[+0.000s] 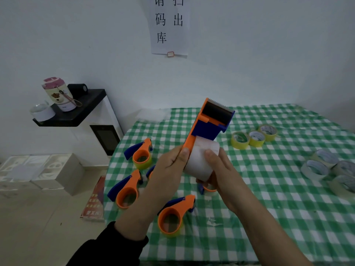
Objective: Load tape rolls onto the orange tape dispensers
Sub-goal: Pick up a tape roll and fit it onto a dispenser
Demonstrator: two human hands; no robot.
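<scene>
Gripping dispenser [208, 124] and seemingly mounted roll [198, 163].

Left hand [169, 164], right hand [221, 169]: both bare, thumbnails trimmed short. Left forearm: black sleeve [115, 244], soft plain fabric, cuff bunched partway up the forearm. Right forearm bare as far as the lower frame edge

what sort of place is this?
Probably a stockroom or packing station: wall sign about scanning goods out, white cartons stacked on the floor, tape rolls and orange dispensers on the table.
</scene>
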